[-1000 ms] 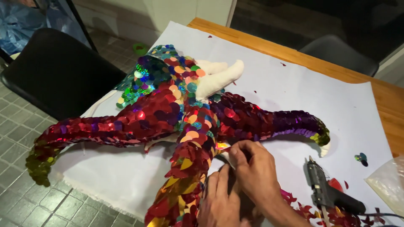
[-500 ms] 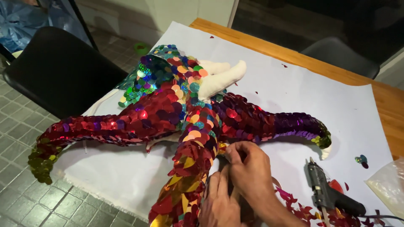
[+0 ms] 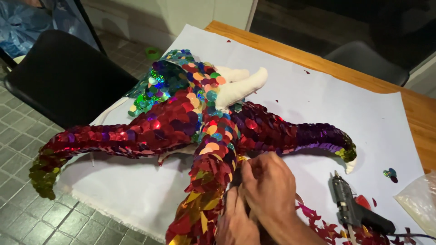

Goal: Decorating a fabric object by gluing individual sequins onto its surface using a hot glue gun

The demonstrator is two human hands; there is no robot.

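Nearest, both hands work low at the frame's bottom edge. Left hand (image 3: 236, 222) lies against the underside of the sequinned star figure (image 3: 181, 122), fingers curled in under the near limb; how tight its grip is cannot be told, the fingertips being hidden. Right hand (image 3: 270, 186) sits over it, thumb and forefinger pinched together at the limb's edge, just where the gold and red scales meet. Something small may be held in that pinch; too small to make out.

Change since a second ago: right hand has crept a little up the limb toward the body, left hand following beneath. Figure itself has not shifted on the sheet. Reads as pressing work moving along the seam, patch by patch.

Just right of the hands, a black glue gun (image 3: 352, 206) lies on its side among loose red sequins (image 3: 318, 218), untouched. Clear bag (image 3: 420, 199) at the far right edge.

Beyond, the figure sprawls across white paper (image 3: 318, 90) on the wooden worktop (image 3: 418, 109); two bare white stuffed limbs (image 3: 243, 86) still uncovered. Black chair (image 3: 63, 72) at left, tiled floor below.
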